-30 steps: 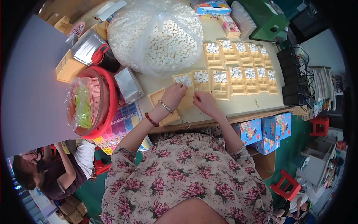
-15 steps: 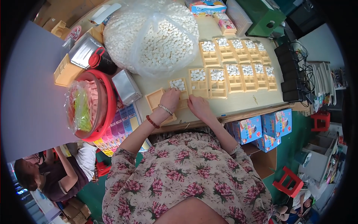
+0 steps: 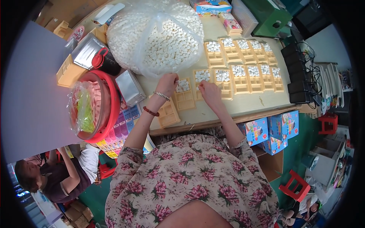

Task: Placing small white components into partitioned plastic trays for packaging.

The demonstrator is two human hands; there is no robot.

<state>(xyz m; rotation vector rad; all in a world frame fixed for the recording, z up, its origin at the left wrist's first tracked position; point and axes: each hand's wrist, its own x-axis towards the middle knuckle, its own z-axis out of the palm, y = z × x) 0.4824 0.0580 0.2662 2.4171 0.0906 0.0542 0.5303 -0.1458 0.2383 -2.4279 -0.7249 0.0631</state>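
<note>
My left hand (image 3: 164, 85), fingers curled together, hangs just below the edge of a large clear bag (image 3: 167, 45) full of small white cubes. Whatever its fingertips may hold is hidden. Beside it lies a pale yellow divided tray (image 3: 185, 102) with white cubes in its far compartment. My right hand (image 3: 211, 95) is closed in a pinch over the neighbouring tray (image 3: 199, 94), near the white cubes (image 3: 202, 75) there; I cannot make out anything between the fingers. Partly under my left forearm is another tray (image 3: 168, 115) with no cubes showing in it.
Two rows of similar trays (image 3: 241, 86) with cubes stretch to the right, toward black boxes with cables (image 3: 297, 74). A red basin (image 3: 114, 98), a dark red-lidded bottle (image 3: 106, 62) and a silvery box (image 3: 130, 88) stand left. Blue boxes (image 3: 254, 130) sit below the table edge.
My left hand has left the cubes in the nearest tray and moved up and left toward the bag. My right hand has shifted up and right from that tray's edge to the neighbouring one.
</note>
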